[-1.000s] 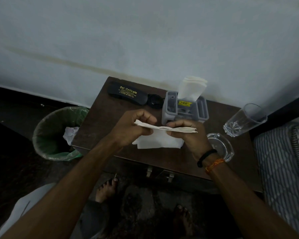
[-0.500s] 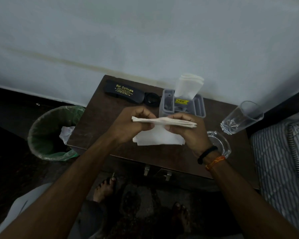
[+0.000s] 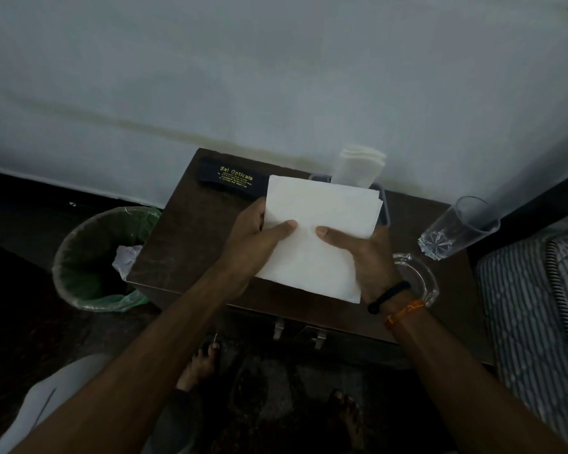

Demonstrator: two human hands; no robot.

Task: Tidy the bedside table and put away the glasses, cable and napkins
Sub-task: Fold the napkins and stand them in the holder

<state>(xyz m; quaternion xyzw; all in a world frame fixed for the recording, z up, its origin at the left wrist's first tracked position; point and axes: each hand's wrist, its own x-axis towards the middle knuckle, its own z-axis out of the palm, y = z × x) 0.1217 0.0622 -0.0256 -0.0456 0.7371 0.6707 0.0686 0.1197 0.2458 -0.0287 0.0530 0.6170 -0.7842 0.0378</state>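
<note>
Over the table: a flat stack of white paper napkins (image 3: 315, 231) is held up, broad face toward the camera, above the dark brown wooden bedside table (image 3: 184, 244).
Left hand: the left hand (image 3: 253, 247) grips the stack's left edge, thumb pressed on the front face, fingers hidden behind the paper.
Right hand: the right hand (image 3: 364, 253) grips the lower right part of the stack the same way, thumb on the front, fingers behind; a black band (image 3: 389, 296) and an orange thread (image 3: 404, 312) circle its wrist.
Napkin edges: several layers show at the stack's right edge, slightly fanned.
Glasses case: a black oblong spectacle case with gold lettering (image 3: 230, 180) lies at the table's back left, its right end hidden behind the held napkins.
Holder: a grey plastic organiser (image 3: 385, 208) stands at the back of the table, mostly hidden by the stack; a second bundle of folded white napkins (image 3: 358, 167) stands upright in it.
Glassware: a clear drinking glass (image 3: 459, 229) stands at the table's right side, and a clear glass ashtray (image 3: 417, 276) sits just beside the right wrist.
Bin: a round waste bin with a green liner (image 3: 95, 257) stands on the floor left of the table, crumpled white paper (image 3: 127, 258) inside.
Cable: cannot be made out.
Bed: a striped mattress edge (image 3: 532, 322) lies at the right.
</note>
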